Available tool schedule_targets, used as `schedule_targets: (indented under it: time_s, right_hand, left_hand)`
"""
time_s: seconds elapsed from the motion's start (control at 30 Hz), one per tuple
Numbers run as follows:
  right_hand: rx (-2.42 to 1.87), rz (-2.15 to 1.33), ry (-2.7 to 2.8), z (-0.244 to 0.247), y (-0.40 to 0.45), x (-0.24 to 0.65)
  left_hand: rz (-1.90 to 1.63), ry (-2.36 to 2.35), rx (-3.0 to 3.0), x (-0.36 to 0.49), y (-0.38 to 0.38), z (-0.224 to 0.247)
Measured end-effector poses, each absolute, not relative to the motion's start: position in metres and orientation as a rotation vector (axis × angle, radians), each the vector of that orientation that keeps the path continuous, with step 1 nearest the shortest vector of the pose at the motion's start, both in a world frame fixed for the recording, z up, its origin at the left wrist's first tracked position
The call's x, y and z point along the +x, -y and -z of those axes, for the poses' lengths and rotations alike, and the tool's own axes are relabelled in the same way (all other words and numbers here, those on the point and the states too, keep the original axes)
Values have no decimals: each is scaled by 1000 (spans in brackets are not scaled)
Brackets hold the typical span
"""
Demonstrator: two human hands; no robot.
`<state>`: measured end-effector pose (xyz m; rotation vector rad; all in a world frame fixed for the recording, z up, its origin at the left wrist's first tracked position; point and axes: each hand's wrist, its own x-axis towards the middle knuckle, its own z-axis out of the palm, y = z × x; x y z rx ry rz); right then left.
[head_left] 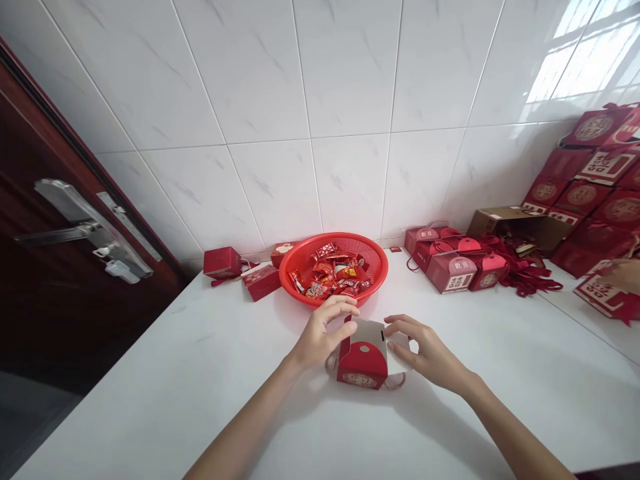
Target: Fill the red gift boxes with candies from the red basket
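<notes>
A small red candy box [362, 365] stands on the white table in front of me, its top flaps up and apart. White inner faces show, and a dark slot is visible near the right edge. My left hand [326, 333] holds the box's left flap, with curved fingers and the thumb at its upper edge. On the other side, my right hand [423, 348] has thumb and fingers at the white right flap. Twine handles stick out at both lower sides. Just behind is a red plastic basket [381, 275] containing wrapped candies [345, 272].
Red boxes [221, 263] lie left of the basket. More boxes [450, 270] stand back right, beside dark red ribbons [530, 277] and an open cardboard box [545, 227]. Stacked red boxes [583, 195] rise at far right. A tiled wall [350, 180] borders the table; a door [50, 280] is left.
</notes>
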<state>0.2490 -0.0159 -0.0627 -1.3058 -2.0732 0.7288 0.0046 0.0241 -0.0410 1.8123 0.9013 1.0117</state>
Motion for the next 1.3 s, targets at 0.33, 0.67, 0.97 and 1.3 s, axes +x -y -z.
schedule_targets:
  time_s: [0.33,0.67,0.97,1.3]
  right_hand:
    - [-1241,-810,2122,64,11,245]
    - [-1413,-817,2089,61,12,239]
    - [-1325,-986,2102,58,7,245]
    - [-1321,-1053,2256,67,4,254]
  left_hand:
    - [-669,-1079,2016,0,-16,29]
    - [-311,-1012,1701,-27,-37,25]
    - [-314,-1037,1680,-21,-36,25]
    - [-272,-982,1735,-23,-37,21]
